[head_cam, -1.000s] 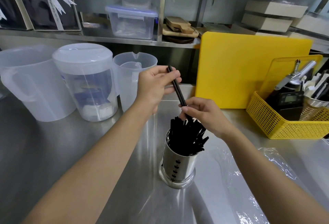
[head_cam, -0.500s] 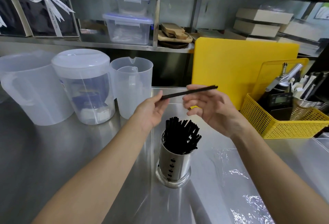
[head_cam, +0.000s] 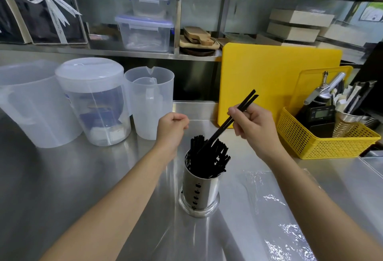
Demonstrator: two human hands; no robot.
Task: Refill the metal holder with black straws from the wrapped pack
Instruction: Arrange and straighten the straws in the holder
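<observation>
Hands over perforated steel straw holder (head_cam: 200, 190)
Right hand (head_cam: 256, 129), 2 o'clock: pinching two thin black straws (head_cam: 238, 113), tips among holder's bunch. Left hand (head_cam: 172, 127), 10 o'clock: loosely fisted, empty.

Shiny perforated steel holder (head_cam: 200, 194), matt black plastic straws (head_cam: 209, 155), brushed glossy steel worktop (head_cam: 62, 177), crinkly clear wrap (head_cam: 279, 219), frosted plastic jugs (head_cam: 149, 103).
</observation>
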